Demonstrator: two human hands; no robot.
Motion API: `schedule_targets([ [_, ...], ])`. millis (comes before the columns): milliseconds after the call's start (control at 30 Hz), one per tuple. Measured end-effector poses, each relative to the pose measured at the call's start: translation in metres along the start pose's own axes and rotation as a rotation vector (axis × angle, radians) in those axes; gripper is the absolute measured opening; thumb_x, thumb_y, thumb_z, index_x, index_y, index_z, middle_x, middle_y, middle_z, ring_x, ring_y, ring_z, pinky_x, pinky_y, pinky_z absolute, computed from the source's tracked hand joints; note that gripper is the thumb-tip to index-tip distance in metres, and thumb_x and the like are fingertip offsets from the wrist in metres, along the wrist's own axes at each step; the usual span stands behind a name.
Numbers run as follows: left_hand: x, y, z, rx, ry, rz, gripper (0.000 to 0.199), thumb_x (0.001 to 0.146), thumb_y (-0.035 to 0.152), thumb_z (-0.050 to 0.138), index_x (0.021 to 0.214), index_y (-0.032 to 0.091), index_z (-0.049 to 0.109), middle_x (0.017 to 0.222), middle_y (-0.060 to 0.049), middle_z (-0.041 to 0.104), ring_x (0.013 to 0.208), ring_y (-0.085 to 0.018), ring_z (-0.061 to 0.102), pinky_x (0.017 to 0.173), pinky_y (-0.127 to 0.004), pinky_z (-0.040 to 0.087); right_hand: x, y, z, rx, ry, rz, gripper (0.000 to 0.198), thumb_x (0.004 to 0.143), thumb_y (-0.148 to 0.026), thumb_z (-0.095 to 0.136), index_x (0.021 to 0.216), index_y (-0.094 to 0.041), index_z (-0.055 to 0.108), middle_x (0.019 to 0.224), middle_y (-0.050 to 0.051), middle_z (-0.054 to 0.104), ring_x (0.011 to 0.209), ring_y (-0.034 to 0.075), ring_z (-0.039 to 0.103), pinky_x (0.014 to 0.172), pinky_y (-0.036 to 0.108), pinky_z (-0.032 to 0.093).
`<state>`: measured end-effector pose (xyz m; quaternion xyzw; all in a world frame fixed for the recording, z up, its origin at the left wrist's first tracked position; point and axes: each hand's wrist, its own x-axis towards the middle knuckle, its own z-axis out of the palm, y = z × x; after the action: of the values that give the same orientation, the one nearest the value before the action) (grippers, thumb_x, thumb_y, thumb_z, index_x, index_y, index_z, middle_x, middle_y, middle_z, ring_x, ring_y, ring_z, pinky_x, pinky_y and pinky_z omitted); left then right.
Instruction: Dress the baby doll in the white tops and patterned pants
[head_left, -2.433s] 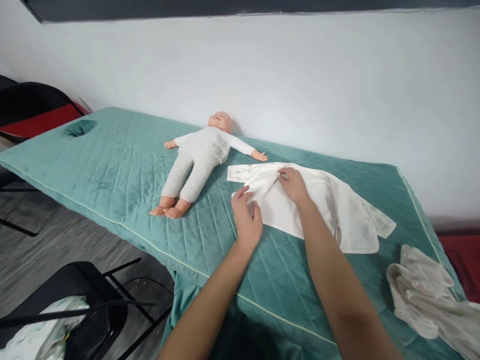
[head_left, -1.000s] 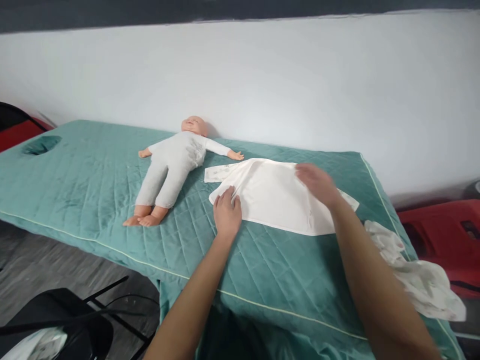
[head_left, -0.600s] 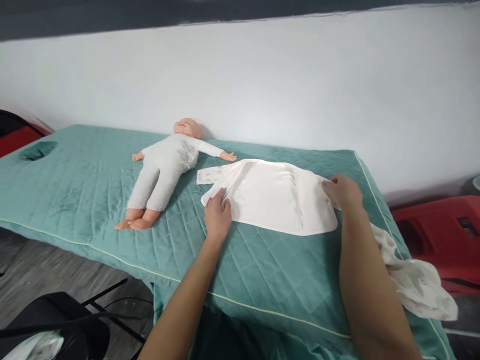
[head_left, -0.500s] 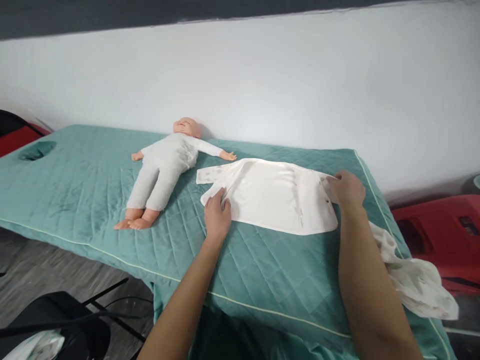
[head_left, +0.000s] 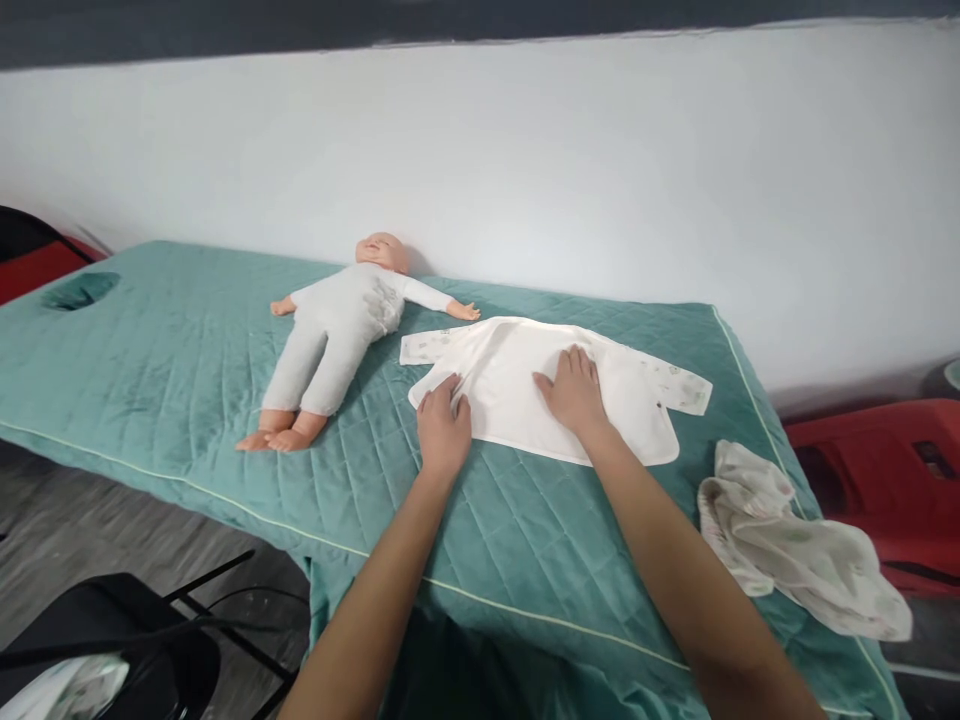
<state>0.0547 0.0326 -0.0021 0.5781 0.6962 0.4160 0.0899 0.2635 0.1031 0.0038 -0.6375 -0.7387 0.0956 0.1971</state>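
Observation:
A white baby shirt [head_left: 510,390] lies spread on a green quilted bed cover [head_left: 540,520], its small-printed sleeves stretched out to both sides. My left hand [head_left: 444,425] rests at its near left edge, thumb and fingers apart over a small fold in the cloth. Flat on the middle of the shirt is my right hand [head_left: 576,390], its fingers spread. Beyond the left sleeve a baby doll [head_left: 341,310] in a white bodysuit lies on its back, arms out, one hand close to the shirt.
A crumpled printed cloth [head_left: 795,540] lies at the right edge of the bed. The white wall [head_left: 525,170] runs along the far side. A black chair [head_left: 135,640] with cloth on it stands at lower left, and a red plastic object [head_left: 885,480] is on the right.
My right hand has let go of the right sleeve and moved left onto the shirt's middle. That sleeve now lies extended. My left hand stays near the same edge.

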Motion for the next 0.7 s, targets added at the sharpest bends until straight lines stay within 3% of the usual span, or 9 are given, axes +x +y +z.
schedule_targets([
  [167,0.000,-0.002,0.002,0.014,-0.003,0.036,0.037,0.091,0.021,0.049,0.124,0.016,0.064,0.129,-0.012,0.069,0.126,-0.026,0.061,0.117,-0.050,0.043,0.017,0.009,0.003,-0.055,0.038,0.171,0.079,0.097,-0.045,0.039,0.148,0.015,0.027,0.156,0.039,0.026,0.151,0.044,0.020,0.121,0.057,0.020],
  [300,-0.003,-0.003,0.001,0.020,0.026,0.089,0.036,0.093,0.020,0.047,0.125,0.015,0.062,0.133,-0.013,0.067,0.128,-0.026,0.060,0.114,-0.049,0.045,0.015,0.007,0.002,-0.043,0.123,0.174,0.079,0.096,-0.042,0.041,0.153,0.009,0.021,0.156,0.035,0.028,0.150,0.044,0.020,0.120,0.059,0.022],
  [400,-0.011,0.006,-0.003,0.010,0.065,0.207,0.035,0.095,0.017,0.042,0.124,0.016,0.062,0.137,-0.013,0.065,0.133,-0.023,0.057,0.117,-0.047,0.044,0.012,0.006,0.002,-0.032,0.212,0.172,0.078,0.093,-0.041,0.049,0.153,0.003,0.025,0.155,0.031,0.031,0.146,0.043,0.024,0.120,0.058,0.022],
  [467,-0.018,0.015,-0.003,0.009,0.002,0.344,0.037,0.095,0.014,0.040,0.125,0.018,0.061,0.140,-0.010,0.063,0.138,-0.021,0.053,0.121,-0.047,0.040,0.013,0.008,0.002,-0.022,0.265,0.172,0.077,0.090,-0.040,0.053,0.151,0.000,0.029,0.152,0.029,0.032,0.142,0.042,0.028,0.119,0.058,0.024],
  [567,-0.022,0.032,0.007,0.029,-0.206,0.503,0.043,0.094,0.011,0.040,0.132,0.019,0.058,0.148,-0.010,0.057,0.144,-0.020,0.046,0.123,-0.046,0.039,0.014,0.011,0.004,-0.011,0.314,0.163,0.075,0.088,-0.038,0.057,0.149,-0.004,0.030,0.150,0.028,0.033,0.138,0.041,0.033,0.116,0.059,0.028],
  [700,-0.002,0.048,0.039,0.161,-0.348,0.423,0.042,0.097,0.020,0.041,0.136,0.009,0.055,0.154,-0.019,0.048,0.148,-0.027,0.041,0.124,-0.048,0.036,0.015,0.013,0.002,-0.028,0.339,0.154,0.075,0.087,-0.036,0.058,0.150,-0.008,0.030,0.151,0.026,0.031,0.135,0.040,0.039,0.113,0.055,0.033],
])
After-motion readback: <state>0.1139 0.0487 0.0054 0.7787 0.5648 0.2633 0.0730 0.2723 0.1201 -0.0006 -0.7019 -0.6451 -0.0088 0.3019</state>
